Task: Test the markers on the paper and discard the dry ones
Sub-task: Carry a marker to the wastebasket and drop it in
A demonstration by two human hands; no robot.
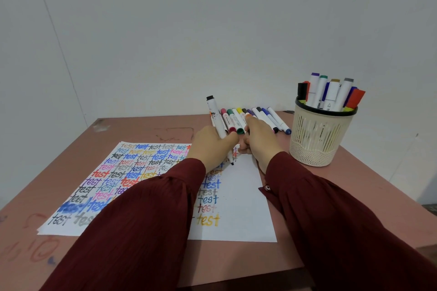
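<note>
My left hand [212, 146] grips a white marker [216, 116] with a black top end. The marker leans, its dark tip touching the white paper [241, 196] near the paper's top edge. Rows of the word "test" in many colours cover the sheet's left and middle. My right hand [260, 142] lies just right of the left hand, at the paper's top edge, with its fingers curled under. Whether they hold anything is hidden. A row of several capped markers [262, 117] lies on the table just behind both hands.
A cream mesh cup [316, 139] with a black rim stands at the right, holding several upright markers [331, 94]. The pinkish-brown table [142, 130] has pen stains at its left and ends at a white wall. My dark red sleeves cover part of the paper.
</note>
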